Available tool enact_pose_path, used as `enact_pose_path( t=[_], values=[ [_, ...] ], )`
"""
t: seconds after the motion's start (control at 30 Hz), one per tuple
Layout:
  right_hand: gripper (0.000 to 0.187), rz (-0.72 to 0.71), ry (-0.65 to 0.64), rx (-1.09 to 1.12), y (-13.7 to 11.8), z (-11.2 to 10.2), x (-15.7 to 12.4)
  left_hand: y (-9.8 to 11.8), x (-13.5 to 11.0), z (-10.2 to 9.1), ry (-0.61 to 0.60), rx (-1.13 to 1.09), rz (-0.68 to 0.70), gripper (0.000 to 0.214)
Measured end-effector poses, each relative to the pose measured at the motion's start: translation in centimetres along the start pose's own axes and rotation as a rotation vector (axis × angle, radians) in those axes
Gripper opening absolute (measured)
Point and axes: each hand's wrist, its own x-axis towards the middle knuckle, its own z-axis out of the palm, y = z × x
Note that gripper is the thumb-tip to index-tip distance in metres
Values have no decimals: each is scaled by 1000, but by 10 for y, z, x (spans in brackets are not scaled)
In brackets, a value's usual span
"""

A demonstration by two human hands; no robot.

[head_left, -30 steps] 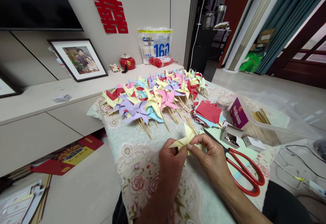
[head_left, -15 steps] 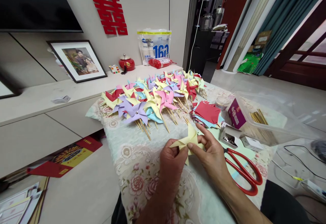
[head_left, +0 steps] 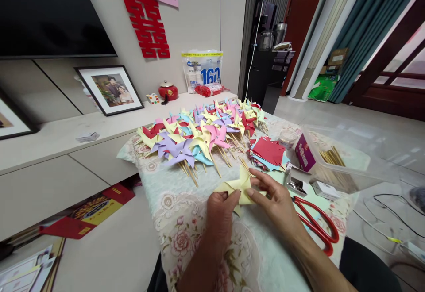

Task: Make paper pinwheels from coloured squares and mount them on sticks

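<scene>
Covering the middle of the yellow pinwheel, the fingertips of both hands hide whether it has a pin or stick. Left hand pinches its near edge and right hand pinches its right side, both closed on the paper, low over the surface near the front. Floral cloth on the surface; framed photo on the cabinet at left. Pile of pinwheels lies beyond, paper squares beside the clear box, and red scissors just right of the right hand.

1 yellow pinwheel, 1 pair of red scissors, 1 clear box and 2 framed pictures are counted; the piled pinwheels cannot be counted.
</scene>
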Motion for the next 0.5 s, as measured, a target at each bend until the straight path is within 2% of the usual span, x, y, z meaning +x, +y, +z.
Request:
enact_pose_path(
  t=[0.1,0.2,0.3,0.37,0.43,0.5],
  values=[
    [44,-97,132,-124,-16,-23,-1,0,2,-2,68,-4,7,26],
    [38,-181,320,-195,-43,-58,1,-1,4,-4,121,-23,3,25],
    [32,-274,496,-417,-72,-107,17,-1,5,-5,144,-54,-8,26],
    [26,-217,574,-671,-85,-146,39,0,5,-4,135,-69,-13,27],
    [15,-101,520,-892,-89,-181,66,1,4,-3,101,-74,-20,27],
    [4,62,393,-907,-85,-207,90,1,3,-3,58,-63,-38,25]
  ],
)
